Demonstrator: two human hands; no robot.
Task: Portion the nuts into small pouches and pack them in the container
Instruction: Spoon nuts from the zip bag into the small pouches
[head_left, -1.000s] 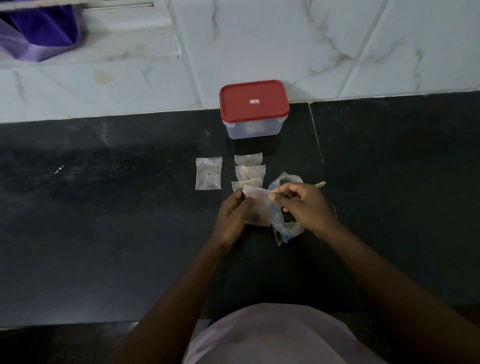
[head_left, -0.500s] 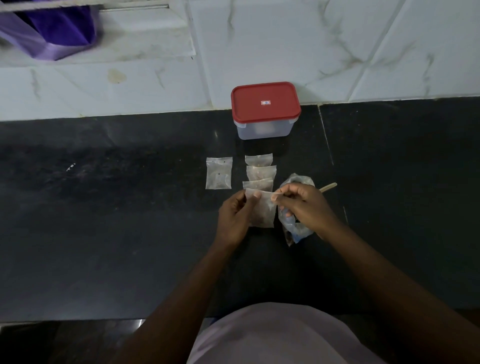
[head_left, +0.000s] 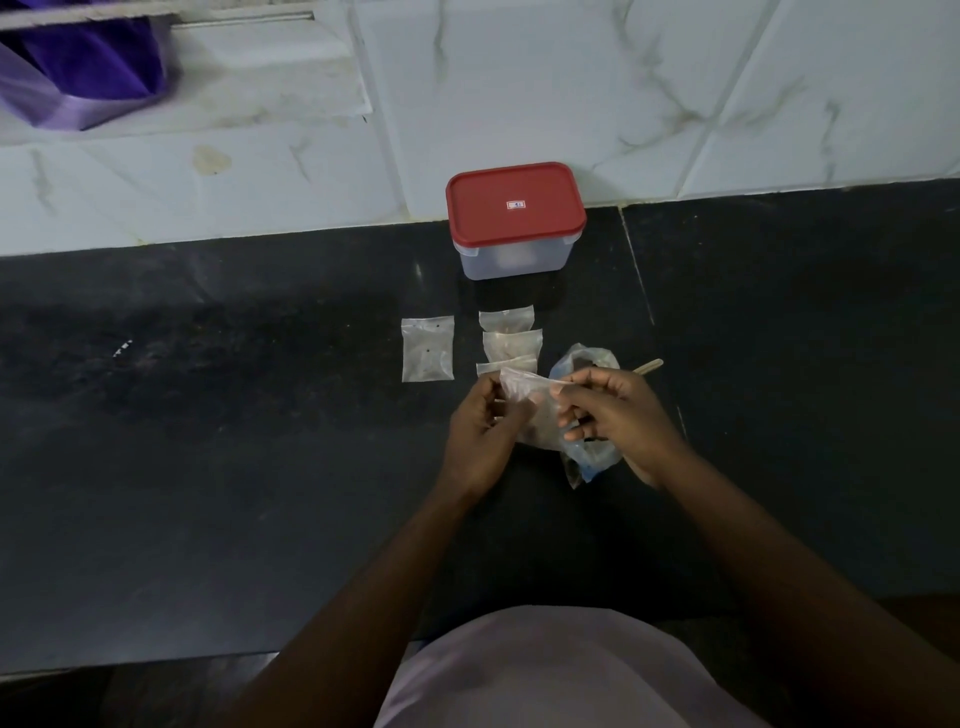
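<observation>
1. Pinching a small clear plastic pouch (head_left: 530, 400) between both hands. Curling the left hand (head_left: 480, 431) round its left edge, nipping its upper right corner with the thumb and fingertips of the right hand (head_left: 618, 415), and holding it just above the black stone counter (head_left: 260, 441).
2. Apparently working at the pouch mouth. Not possible to tell whether opening or sealing it, and too dim to make out what is inside.
3. Lying under and just right of the grip: a crumpled clear plastic bag with a bluish tint (head_left: 592, 452), showing something dark at the bottom, probably the stock of nuts.
4. Poking out just past the right hand: a pale wooden stick (head_left: 649, 366).
5. Lining up just beyond the grip: three small clear pouches in a row (head_left: 511, 345), overlapping and running away toward the box, apparently filled already.
6. Lying apart, beyond and to the left of the grip: a flat clear pouch (head_left: 427, 356), looking empty and waiting its turn.
7. Standing farther beyond the row: a clear rectangular plastic container with a red lid (head_left: 514, 208), lid on.
8. Judging progress: portioning well under way, with at least one pouch left to fill. Packing seemingly not begun, with the lid shut and every visible pouch lying outside.
</observation>
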